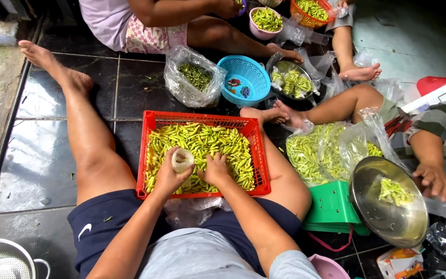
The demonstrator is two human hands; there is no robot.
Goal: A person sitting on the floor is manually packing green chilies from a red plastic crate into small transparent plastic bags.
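Crate (203,120) sits on the floor (37,165) between your legs, chillies (202,142) in it. Your left hand (169,178) and right hand (217,169) rest on the chillies at the crate's near edge, a small bag (182,159) between them. Beyond the crate's far edge: bag of stems (194,77), colander (246,78) right of it. Right of your right leg: scale (331,206), pan (388,206) on it. Strainer (3,261) at your near left.

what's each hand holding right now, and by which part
The left hand holds a small clear plastic bag by its lower part, mouth upward. The right hand rests in the green chillies in the red basket; any grip is hidden.
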